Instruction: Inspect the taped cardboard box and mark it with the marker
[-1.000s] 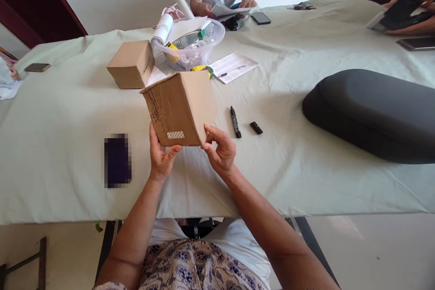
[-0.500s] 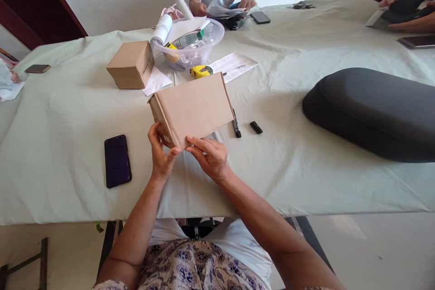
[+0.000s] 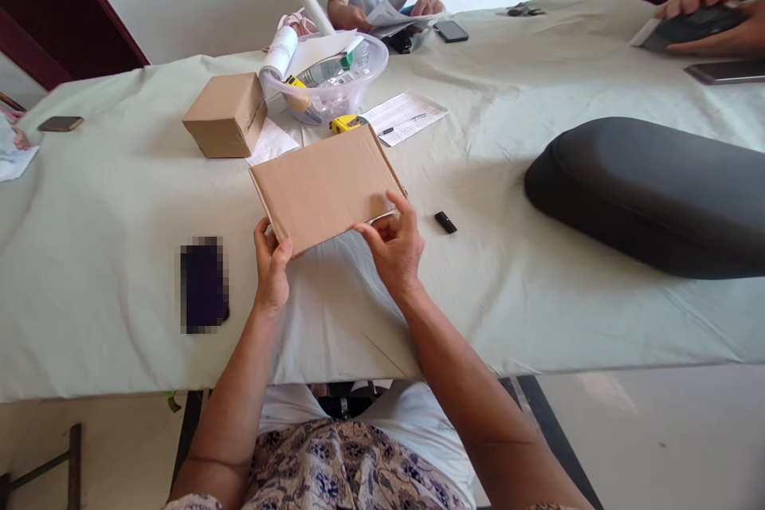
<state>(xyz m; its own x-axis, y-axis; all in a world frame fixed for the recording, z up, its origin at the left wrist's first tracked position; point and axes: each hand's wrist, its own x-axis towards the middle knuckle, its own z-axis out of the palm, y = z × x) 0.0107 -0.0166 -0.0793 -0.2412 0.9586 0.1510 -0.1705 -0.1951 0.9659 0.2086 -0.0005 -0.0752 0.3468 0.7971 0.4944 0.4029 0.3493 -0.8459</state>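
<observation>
Box (image 3: pixel 323 191) partly hides left hand (image 3: pixel 273 275) gripping it; grip of right hand (image 3: pixel 399 253) is unclear.

Between the fingers (image 3: pixel 281 250) the box (image 3: pixel 314 190) is plain tan. Right of them, the cap (image 3: pixel 445 222) is black, the cushion (image 3: pixel 651 195) charcoal; beyond, the tape measure (image 3: pixel 344 124) yellow, the basin (image 3: pixel 355 101) pale lilac. Below, the cloth (image 3: pixel 508 311) is grey-green; nearer, the shirt (image 3: pixel 328 466) blue-flowered beige.

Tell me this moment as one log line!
left hand: holding cardboard box | right hand: at box's near edge | nearby: small black cap, second box, yellow tape measure
</observation>
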